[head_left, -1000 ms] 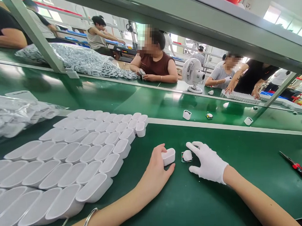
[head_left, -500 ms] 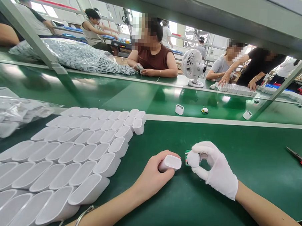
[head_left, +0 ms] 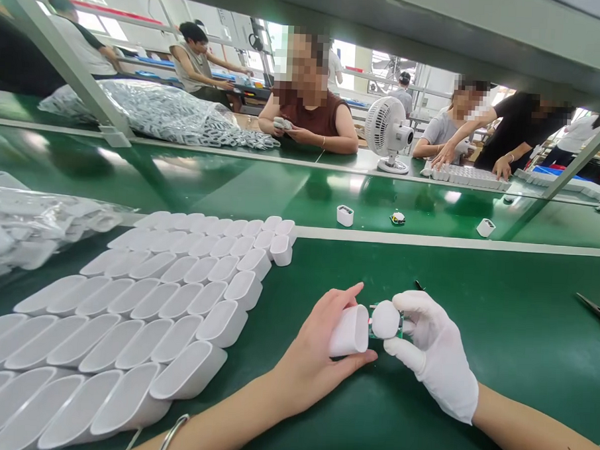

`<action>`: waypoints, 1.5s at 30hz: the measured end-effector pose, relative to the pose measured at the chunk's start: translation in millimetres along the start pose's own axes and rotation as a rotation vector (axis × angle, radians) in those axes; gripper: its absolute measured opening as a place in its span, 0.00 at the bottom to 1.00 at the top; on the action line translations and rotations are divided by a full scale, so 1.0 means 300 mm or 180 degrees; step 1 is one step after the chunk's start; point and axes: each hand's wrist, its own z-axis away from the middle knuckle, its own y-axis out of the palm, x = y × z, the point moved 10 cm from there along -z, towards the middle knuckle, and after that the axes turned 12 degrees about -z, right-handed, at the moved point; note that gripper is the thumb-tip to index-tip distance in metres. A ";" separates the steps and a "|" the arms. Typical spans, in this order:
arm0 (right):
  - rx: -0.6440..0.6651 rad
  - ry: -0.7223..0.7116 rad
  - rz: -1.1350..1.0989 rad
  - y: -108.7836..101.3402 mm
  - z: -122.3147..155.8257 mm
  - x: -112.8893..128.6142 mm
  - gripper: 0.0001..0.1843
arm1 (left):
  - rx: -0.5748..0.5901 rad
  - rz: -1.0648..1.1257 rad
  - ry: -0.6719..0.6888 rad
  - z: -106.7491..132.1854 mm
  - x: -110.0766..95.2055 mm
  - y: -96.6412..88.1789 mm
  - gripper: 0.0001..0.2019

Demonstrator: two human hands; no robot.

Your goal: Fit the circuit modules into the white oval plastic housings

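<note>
My bare left hand [head_left: 314, 352] grips a white oval plastic shell [head_left: 349, 330], its open mouth turned toward the right. My right hand [head_left: 436, 350], in a white glove, pinches a small green circuit board with a white rounded cap [head_left: 386, 320]. The board's cap sits right at the shell's mouth, above the green work surface [head_left: 476, 292]. To the left lie rows of the same white shells [head_left: 142, 304], laid side by side on their sides.
A clear bag of white parts [head_left: 26, 229] lies at far left. Red-handled pliers [head_left: 597, 309] rest at the right edge. On the belt beyond stand two white shells [head_left: 345, 215] and a small part [head_left: 398, 218]. A desk fan [head_left: 387, 134] and several seated workers are across the line.
Both hands lifted their parts off the surface and brought them together. The shell has turned so its mouth faces the capped board. The belt items have drifted left.
</note>
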 end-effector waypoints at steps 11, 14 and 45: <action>0.0594 -0.0609 0.0601 0.051 0.033 0.069 0.26 | -0.0073 0.0030 0.0320 0.010 -0.033 0.002 0.20; 0.0776 -0.0869 0.1117 0.079 0.036 0.088 0.27 | -0.0049 0.0009 0.0288 0.010 -0.027 0.008 0.20; 0.0954 0.1405 -0.0911 0.116 -0.004 -0.136 0.17 | 0.0809 0.1107 -0.0365 0.034 0.049 0.119 0.42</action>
